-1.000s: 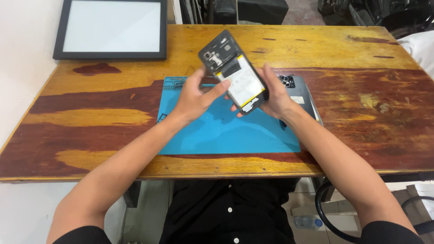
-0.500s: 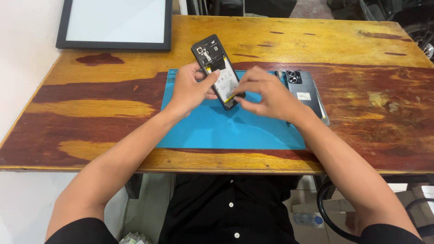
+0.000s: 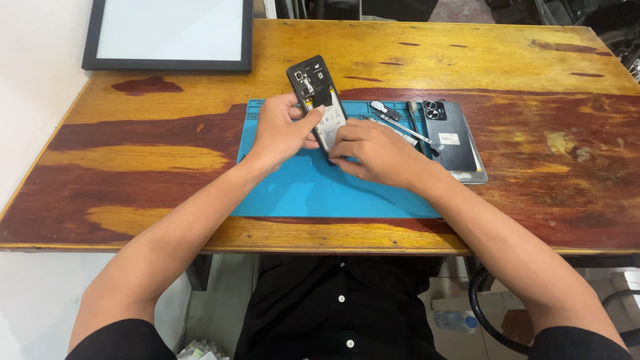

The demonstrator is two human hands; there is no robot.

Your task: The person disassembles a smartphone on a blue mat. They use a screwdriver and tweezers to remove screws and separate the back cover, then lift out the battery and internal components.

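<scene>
Phone: an opened black smartphone (image 3: 317, 100) with its back cover off, dark circuit parts at the top and a pale battery below, is held tilted above the far edge of a blue rubber work mat (image 3: 313, 190).
Left hand: the left hand (image 3: 280, 133) grips the phone's left side, fingers curled behind it and the thumb laid across the battery face.
Right hand: the right hand (image 3: 375, 152) rests at the phone's lower right corner, fingers pressed together and bent, their tips touching the phone's lower end; whether they pinch anything small I cannot tell.
Mat: it lies on the worn wooden table (image 3: 520, 60) with red-brown patches, near the table's front edge, about midway between its left and right ends.
Back cover: a dark rectangular phone back panel with camera rings (image 3: 452, 137) lies at the mat's right edge, partly on a grey slab beneath it.
Tools: thin metal tweezers (image 3: 403, 130) and a slim dark tool (image 3: 412, 120) lie at the mat's far right corner, just beside the cover.
Frame: a black-framed white board (image 3: 170, 32) sits at the table's far left corner.
</scene>
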